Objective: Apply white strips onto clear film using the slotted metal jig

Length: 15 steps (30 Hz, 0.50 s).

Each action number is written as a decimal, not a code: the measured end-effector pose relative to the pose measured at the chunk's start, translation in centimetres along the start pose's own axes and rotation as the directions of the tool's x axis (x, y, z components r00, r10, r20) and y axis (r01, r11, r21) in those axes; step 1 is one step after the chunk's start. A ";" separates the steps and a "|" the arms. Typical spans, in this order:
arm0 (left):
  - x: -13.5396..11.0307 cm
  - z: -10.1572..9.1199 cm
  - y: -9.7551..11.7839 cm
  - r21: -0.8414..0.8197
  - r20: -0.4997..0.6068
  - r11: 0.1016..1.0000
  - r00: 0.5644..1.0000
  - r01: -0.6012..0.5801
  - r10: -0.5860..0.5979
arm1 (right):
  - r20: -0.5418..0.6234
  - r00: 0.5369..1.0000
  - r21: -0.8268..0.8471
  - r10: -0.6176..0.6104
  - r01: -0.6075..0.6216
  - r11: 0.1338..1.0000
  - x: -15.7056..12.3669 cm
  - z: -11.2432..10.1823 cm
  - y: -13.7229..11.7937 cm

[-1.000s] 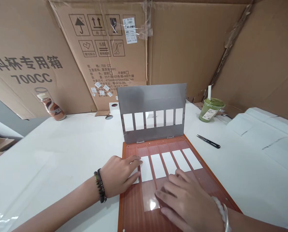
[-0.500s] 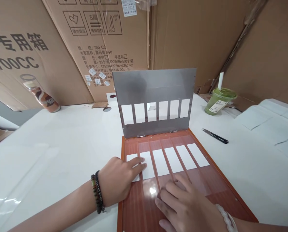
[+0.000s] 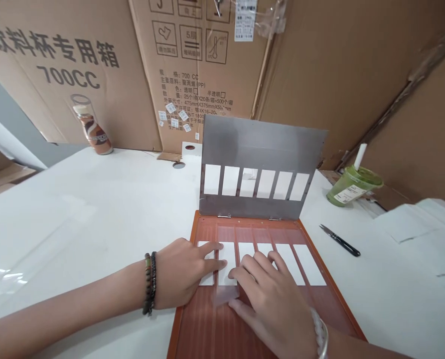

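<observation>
My left hand (image 3: pixel 183 273) lies over the left side of a reddish-brown board (image 3: pixel 203 324), two fingers stretched out with their tips on a white card (image 3: pixel 226 257). My right hand (image 3: pixel 270 294) is curled at that card's lower right corner. Its thumb and index finger are at a piece of clear film (image 3: pixel 225 295) that shows just below the card; the exact grip is partly hidden. Several white cards lie in a row on the board, some of them covered by my right hand. Hinged to the board's far edge, a grey metal frame (image 3: pixel 263 144) with several rectangular windows stands raised.
Black thread snips (image 3: pixel 340 240) lie right of the board. A green drink cup (image 3: pixel 353 185) with a straw stands behind them, near white paper or sheeting (image 3: pixel 412 224). A brown bottle (image 3: pixel 94 132) stands at the far left. Cardboard boxes (image 3: pixel 207 94) wall the back of the white table (image 3: pixel 140 199).
My right hand has moved up and left to the lower edge of the second card, where clear film now shows. My left fingers stay on the card. The view has shifted.
</observation>
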State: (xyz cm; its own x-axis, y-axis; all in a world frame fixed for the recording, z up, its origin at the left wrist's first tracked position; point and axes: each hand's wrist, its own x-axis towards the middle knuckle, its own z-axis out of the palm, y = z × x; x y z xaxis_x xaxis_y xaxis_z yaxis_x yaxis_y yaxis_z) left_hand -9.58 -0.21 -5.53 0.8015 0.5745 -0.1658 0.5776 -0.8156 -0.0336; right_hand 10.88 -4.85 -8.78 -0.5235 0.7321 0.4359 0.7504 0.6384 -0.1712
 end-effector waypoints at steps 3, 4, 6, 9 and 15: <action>-0.2 0.1 0.0 0.001 -0.035 1.000 0.999 0.003 -0.003 | 0.102 0.995 0.120 0.023 -0.035 0.992 0.9 0.1 0.5; -0.2 0.1 0.1 0.008 -0.035 1.000 0.999 0.005 -0.004 | 0.145 0.989 0.163 0.023 -0.047 0.986 1.3 0.0 0.7; -0.3 0.0 0.3 0.022 -0.020 1.000 1.000 0.015 -0.014 | 0.238 0.971 0.228 0.005 -0.060 0.972 2.1 -0.3 1.0; -0.4 -0.1 0.5 0.030 0.007 0.999 0.999 0.035 -0.035 | 0.375 0.927 0.254 -0.031 -0.070 0.965 3.3 -0.9 1.3; -0.2 -0.4 0.2 -0.005 0.050 1.000 0.999 0.021 -0.021 | 0.491 0.870 0.280 -0.033 -0.123 0.952 5.0 -1.5 1.8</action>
State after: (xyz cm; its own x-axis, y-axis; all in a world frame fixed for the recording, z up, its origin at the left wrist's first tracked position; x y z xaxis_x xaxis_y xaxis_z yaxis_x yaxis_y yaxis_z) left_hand -9.55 -0.46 -5.09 0.7806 0.5873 -0.2139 0.5953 -0.8028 -0.0320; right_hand 10.22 -0.46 -5.56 -0.6784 0.7331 -0.0493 0.6656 0.5847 -0.4638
